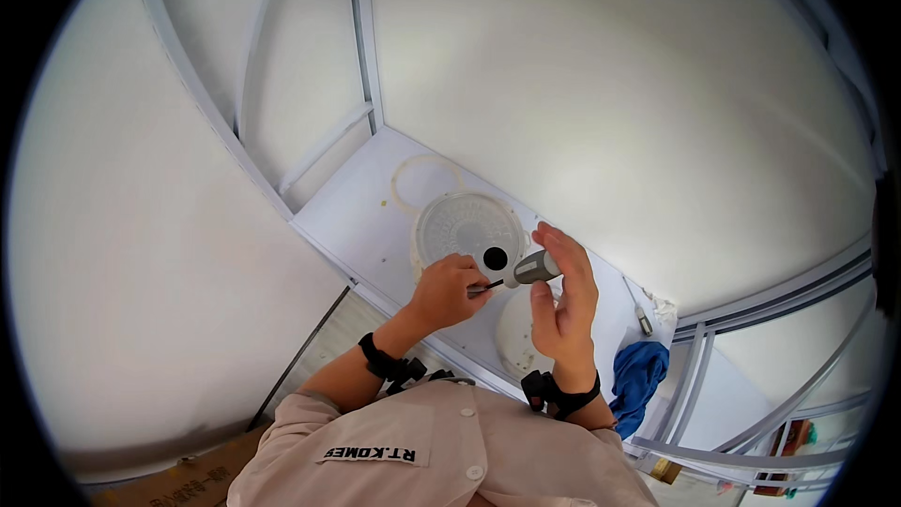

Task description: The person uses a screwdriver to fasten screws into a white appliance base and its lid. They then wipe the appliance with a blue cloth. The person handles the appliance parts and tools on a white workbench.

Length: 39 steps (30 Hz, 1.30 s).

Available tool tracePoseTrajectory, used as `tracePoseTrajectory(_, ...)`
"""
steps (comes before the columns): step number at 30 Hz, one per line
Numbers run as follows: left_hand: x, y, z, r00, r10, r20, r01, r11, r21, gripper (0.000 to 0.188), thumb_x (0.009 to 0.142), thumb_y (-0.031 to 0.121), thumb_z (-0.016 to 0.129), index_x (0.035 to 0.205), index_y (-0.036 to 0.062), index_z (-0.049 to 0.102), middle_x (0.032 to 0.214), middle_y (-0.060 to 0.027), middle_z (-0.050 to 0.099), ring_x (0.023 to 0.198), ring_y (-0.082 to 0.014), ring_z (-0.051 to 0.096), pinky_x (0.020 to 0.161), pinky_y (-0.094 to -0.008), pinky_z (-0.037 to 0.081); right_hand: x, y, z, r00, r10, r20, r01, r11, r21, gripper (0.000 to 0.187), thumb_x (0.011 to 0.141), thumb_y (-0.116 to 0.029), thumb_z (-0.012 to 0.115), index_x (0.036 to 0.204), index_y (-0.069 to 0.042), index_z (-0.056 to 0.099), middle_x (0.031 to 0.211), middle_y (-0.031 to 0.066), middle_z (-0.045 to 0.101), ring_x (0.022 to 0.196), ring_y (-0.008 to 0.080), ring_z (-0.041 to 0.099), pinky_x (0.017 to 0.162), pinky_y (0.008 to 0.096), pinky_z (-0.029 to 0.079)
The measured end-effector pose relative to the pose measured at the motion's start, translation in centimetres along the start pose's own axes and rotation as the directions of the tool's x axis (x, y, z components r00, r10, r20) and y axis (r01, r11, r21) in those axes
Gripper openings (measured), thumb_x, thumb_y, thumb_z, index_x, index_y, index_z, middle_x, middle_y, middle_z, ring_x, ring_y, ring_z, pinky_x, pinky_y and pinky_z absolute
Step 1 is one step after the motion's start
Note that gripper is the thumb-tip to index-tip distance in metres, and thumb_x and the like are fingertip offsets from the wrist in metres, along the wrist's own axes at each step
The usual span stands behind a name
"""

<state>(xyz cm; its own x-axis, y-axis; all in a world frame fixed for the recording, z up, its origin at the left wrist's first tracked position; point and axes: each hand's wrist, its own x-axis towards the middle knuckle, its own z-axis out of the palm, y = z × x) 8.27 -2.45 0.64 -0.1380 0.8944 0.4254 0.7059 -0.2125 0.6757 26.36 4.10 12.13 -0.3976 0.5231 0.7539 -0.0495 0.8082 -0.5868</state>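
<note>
Both hands on grey electric screwdriver (pixel 535 268), dark bit pinched leftward.

We see the round cover (pixel 466 228) on the table (pixel 361 221) just behind our hands, the ring (pixel 425 182) farther behind, the cloth (pixel 638 374) to the right.

White panels (pixel 610 103) close me in on every side, joined by pale metal frame bars (pixel 361 38) that bend toward twelve o'clock. The white surface (pixel 361 221) before me is evenly and brightly lit. At seven o'clock a strip of grey floor (pixel 324 347) shows, with brown cardboard (pixel 178 483) beside it.
</note>
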Motion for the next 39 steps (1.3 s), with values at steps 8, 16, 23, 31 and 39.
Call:
tracePoseTrajectory(8,0.0,0.1,-0.1,0.999,0.041,-0.012,-0.041,0.999,0.009,0.007,0.076,0.008,0.082,0.081,0.0056,0.078,0.083,-0.0056,0.07,0.08,-0.029,0.067,0.072,-0.0409,0.057,-1.2,1.0,-0.5,1.0,0.01,0.004,-0.01,0.999,-0.034,0.062,0.079,0.006,0.075,0.14,0.0,0.065,0.132,0.0217,0.061,0.101,0.0346,0.067,0.093,0.0416,0.055)
tracePoseTrajectory(16,0.1,0.1,-0.1,1.0,0.026,-0.008,-0.026,1.0,-0.006,0.005,0.077,0.009,0.079,0.081,0.007,0.078,0.083,-0.0063,0.071,0.081,-0.0294,0.067,0.073,-0.0412,0.056,-0.7,0.2,-0.6,0.993,-0.105,0.061,0.112,0.984,-0.136,0.06,0.081,0.007,0.074,0.14,0.0,0.064,0.128,0.0216,0.065,0.106,0.0342,0.068,0.094,0.042,0.055)
tracePoseTrajectory(23,-0.1,0.4,-0.1,0.999,0.042,-0.027,-0.041,0.997,0.059,0.007,0.077,0.011,0.082,0.078,0.0081,0.075,0.082,-0.0043,0.07,0.077,-0.0278,0.066,0.068,-0.0412,0.055,-1.1,1.3,-0.1,0.999,-0.013,-0.037,0.013,1.0,0.009,0.07,0.076,0.0,0.088,0.142,-0.004,0.064,0.122,0.0171,0.063,0.105,0.0322,0.067,0.091,0.0396,0.056)
tracePoseTrajectory(31,0.1,0.3,0.1,0.993,0.099,-0.068,-0.094,0.993,0.068,0.012,0.077,0.011,0.084,0.076,0.0081,0.073,0.079,-0.0036,0.068,0.074,-0.0271,0.066,0.065,-0.0406,0.054,-1.4,0.9,-0.6,0.999,-0.006,0.041,0.011,0.991,-0.137,0.062,0.085,0.006,0.076,0.145,0.0,0.06,0.132,0.0212,0.067,0.111,0.0332,0.07,0.097,0.0398,0.055)
tracePoseTrajectory(39,0.0,0.4,-0.1,0.992,0.092,-0.08,-0.086,0.993,0.075,0.018,0.077,0.014,0.087,0.076,0.0074,0.071,0.078,-0.0036,0.068,0.073,-0.0276,0.067,0.063,-0.0412,0.053,-0.1,-0.3,-0.6,1.0,-0.016,0.017,0.017,0.996,-0.09,0.07,0.085,0.004,0.079,0.151,-0.001,0.055,0.128,0.019,0.066,0.108,0.0314,0.069,0.094,0.0366,0.056)
